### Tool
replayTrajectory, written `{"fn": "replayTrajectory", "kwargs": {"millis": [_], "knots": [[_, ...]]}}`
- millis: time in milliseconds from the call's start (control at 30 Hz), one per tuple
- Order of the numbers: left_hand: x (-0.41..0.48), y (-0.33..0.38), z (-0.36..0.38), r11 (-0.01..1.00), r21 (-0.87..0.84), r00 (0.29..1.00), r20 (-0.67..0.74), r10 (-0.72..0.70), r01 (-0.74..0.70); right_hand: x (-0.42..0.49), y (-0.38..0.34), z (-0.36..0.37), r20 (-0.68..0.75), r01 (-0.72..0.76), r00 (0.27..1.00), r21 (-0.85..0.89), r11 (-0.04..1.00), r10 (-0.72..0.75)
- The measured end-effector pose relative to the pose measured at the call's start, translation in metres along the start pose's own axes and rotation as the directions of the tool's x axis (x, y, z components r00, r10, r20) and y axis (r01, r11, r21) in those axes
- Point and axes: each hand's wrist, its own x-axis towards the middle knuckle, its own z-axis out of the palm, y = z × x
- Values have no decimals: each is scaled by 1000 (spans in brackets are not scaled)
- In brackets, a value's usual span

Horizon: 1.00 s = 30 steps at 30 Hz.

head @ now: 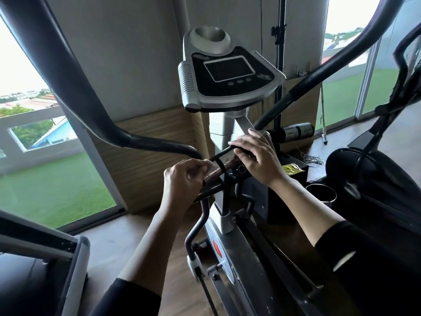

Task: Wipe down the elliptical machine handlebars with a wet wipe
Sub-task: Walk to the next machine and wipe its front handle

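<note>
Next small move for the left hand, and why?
Probably slide the left hand with its pinched wipe along the handlebar toward its outer end: the wipe sits near the middle, and the right hand rests on the bar, steadying it.

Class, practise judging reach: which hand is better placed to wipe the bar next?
Probably left: the left hand pinches the wipe at the bar; the right hand merely rests on it.
</note>
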Motion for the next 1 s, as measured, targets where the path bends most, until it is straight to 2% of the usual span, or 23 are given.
{"fn": "replayTrajectory", "kwargs": {"millis": [500, 700, 900, 1000], "knots": [[4, 8, 13, 996, 61, 998, -14, 59, -58, 3, 14, 6, -71, 95, 993, 17, 995, -93], [-11, -5, -2, 973, 129, 980, -33, 198, -193, 2, 15, 5, -48, 92, 995, 22, 996, -91], [-1, 0, 14, 969, 123, 976, 6, 216, -215, 2, 17, 7, -63, 96, 994, 24, 995, -94], [-4, -6, 9, 949, 158, 962, 32, 270, -271, 2, 18, 7, -45, 107, 993, 18, 994, -106]]}}
